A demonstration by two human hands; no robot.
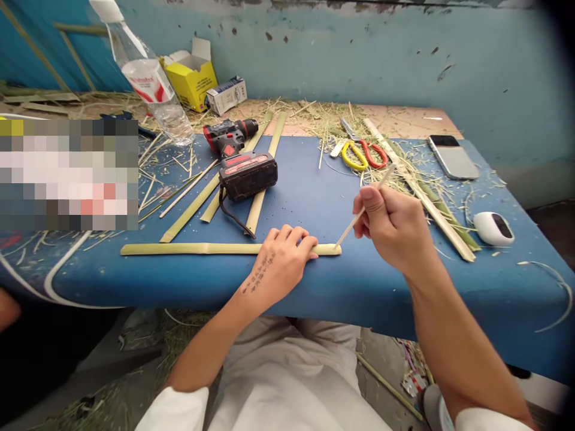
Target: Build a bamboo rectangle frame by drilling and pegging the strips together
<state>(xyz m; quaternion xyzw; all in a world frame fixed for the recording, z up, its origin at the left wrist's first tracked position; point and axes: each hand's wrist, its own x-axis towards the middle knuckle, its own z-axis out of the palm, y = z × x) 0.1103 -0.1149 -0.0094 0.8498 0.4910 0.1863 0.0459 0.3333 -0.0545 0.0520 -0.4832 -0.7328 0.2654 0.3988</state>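
A pale green bamboo strip [171,248] lies lengthwise near the front edge of the blue table. My left hand [285,257] grips it toward its right end, thumb on the near side and fingers over the top. My right hand [395,227] is closed around a thin bamboo stick [348,230], held at a slant. The stick's lower tip meets the strip's right end; whether it sits in a hole there I cannot tell. Beyond my left hand, a cordless drill [233,152] rests across more bamboo strips [193,209].
Scissors [365,154] with yellow and red handles lie among shavings, near long bamboo pieces [431,200]. A phone [453,158] and a white device [493,228] are at right. A water bottle [150,90] and yellow box [191,78] stand behind. Part of the left side is blurred out.
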